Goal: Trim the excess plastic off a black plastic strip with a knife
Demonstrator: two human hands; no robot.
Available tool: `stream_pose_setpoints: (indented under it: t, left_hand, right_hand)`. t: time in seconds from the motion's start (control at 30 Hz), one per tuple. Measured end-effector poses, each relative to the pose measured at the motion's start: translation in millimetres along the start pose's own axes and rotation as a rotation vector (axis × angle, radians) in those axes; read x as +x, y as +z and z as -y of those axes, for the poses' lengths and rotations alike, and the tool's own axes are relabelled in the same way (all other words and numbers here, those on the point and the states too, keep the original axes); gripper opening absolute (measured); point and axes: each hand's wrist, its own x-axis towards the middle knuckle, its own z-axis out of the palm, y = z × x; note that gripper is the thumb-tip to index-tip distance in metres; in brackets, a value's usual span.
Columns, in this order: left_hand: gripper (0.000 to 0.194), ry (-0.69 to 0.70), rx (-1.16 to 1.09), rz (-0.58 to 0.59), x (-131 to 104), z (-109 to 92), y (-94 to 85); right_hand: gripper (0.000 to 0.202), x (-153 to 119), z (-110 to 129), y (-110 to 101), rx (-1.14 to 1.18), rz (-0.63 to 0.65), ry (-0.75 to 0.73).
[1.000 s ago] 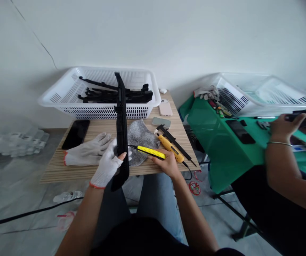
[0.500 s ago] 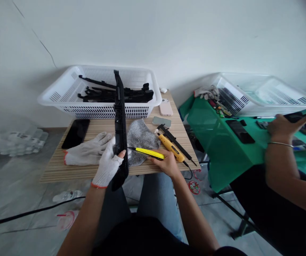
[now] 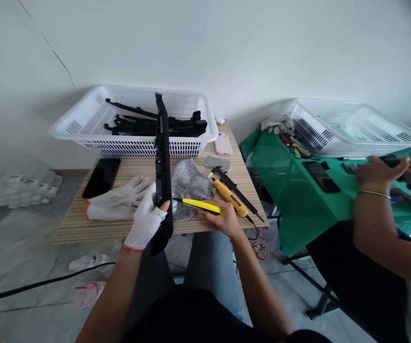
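Observation:
My left hand (image 3: 144, 216), in a white knit glove with the thumb tip bare, is closed around a long black plastic part (image 3: 162, 164). The part stands lengthwise away from me, its far end over a basket and its near end past the table edge. In my bare right hand (image 3: 224, 220) is a slim tool with a ribbed yellow handle (image 3: 201, 205). Its thin dark tip meets the right side of the part near my left thumb; whether it touches, I cannot tell. Beneath the tool lies a grey fuzzy cloth (image 3: 191, 183).
A white basket (image 3: 123, 148) holds several black parts. On the table lie a white glove (image 3: 116, 204), dark phone (image 3: 101, 178), pink phone (image 3: 222, 143), calipers (image 3: 239, 191) and a corded yellow tool (image 3: 230, 197). At right, a co-worker's hands (image 3: 380, 171) work over a green-covered table (image 3: 298, 205).
My hands, the black part and the yellow-handled tool stay nearly the same, apart from a slight shift of the view. The co-worker's hands have moved a little with the dark item.

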Motion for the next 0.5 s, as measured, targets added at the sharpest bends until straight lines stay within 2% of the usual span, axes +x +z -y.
stream_pose_setpoints:
  t: [0.13, 0.23, 0.4, 0.5]
  left_hand:
    - [0.060, 0.020, -0.044, 0.025, 2.8, 6.3, 0.8]
    - [0.055, 0.020, -0.070, 0.047, 2.5, 6.4, 0.9]
    - [0.047, -0.094, -0.184, 0.169, 2.0, 4.6, 2.3]
    - [0.047, -0.111, -0.215, 0.190, 2.5, 3.4, 4.4]
  right_hand:
    - [0.044, 0.1, -0.3, 0.3, -0.009, 0.012, 0.018]
    - [0.044, 0.2, -0.2, 0.9, -0.045, -0.013, -0.002]
    - [0.043, 0.5, -0.4, 3.2, -0.043, -0.083, -0.009]
    - [0.042, 0.7, -1.0, 3.8, -0.041, -0.097, -0.002]
